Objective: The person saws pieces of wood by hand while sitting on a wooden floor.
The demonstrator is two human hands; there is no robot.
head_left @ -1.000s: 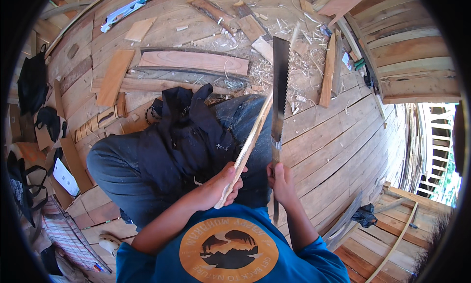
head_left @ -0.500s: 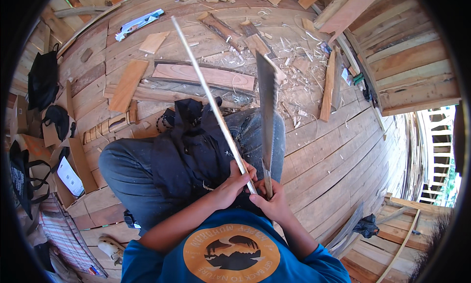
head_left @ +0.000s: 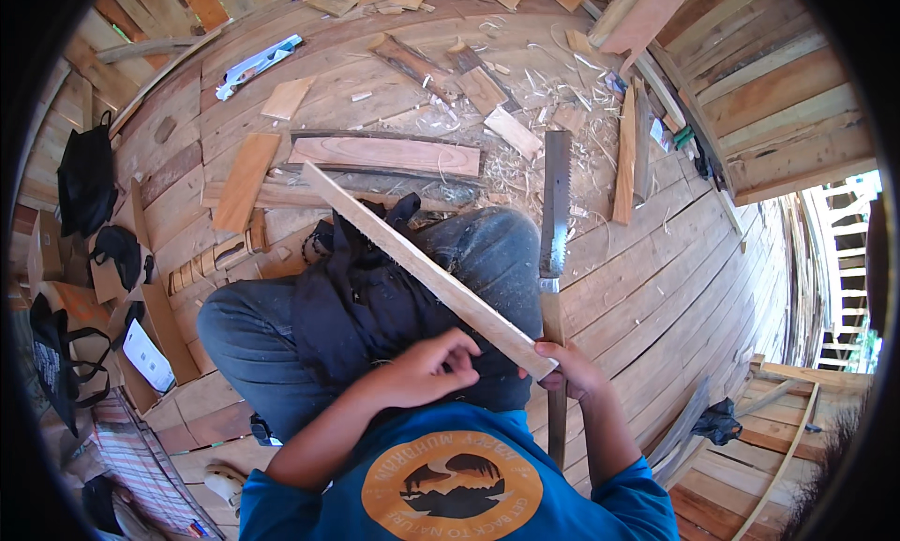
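My right hand (head_left: 574, 372) is closed around the wooden handle of a handsaw (head_left: 555, 208), whose toothed blade points away from me. The same fingers pinch the near end of a long, pale wooden strip (head_left: 422, 264), which slants up to the left across my lap. My left hand (head_left: 427, 370) is off the strip, over my lap, its fingers loosely curled and apart with nothing visible in them. Beneath the strip a dark cloth (head_left: 347, 302) lies over my crossed legs.
Wood shavings (head_left: 506, 180) and offcuts litter the plank floor ahead, with a long bark-edged board (head_left: 384, 154) among them. An orange-brown board (head_left: 246, 182) lies to the left. Cardboard boxes (head_left: 173, 330) and black bags (head_left: 86, 180) stand along the left side.
My left hand has let go of the strip and drawn back left. The strip has tilted lower to the left, its near end now in my right hand. The saw has shifted right.
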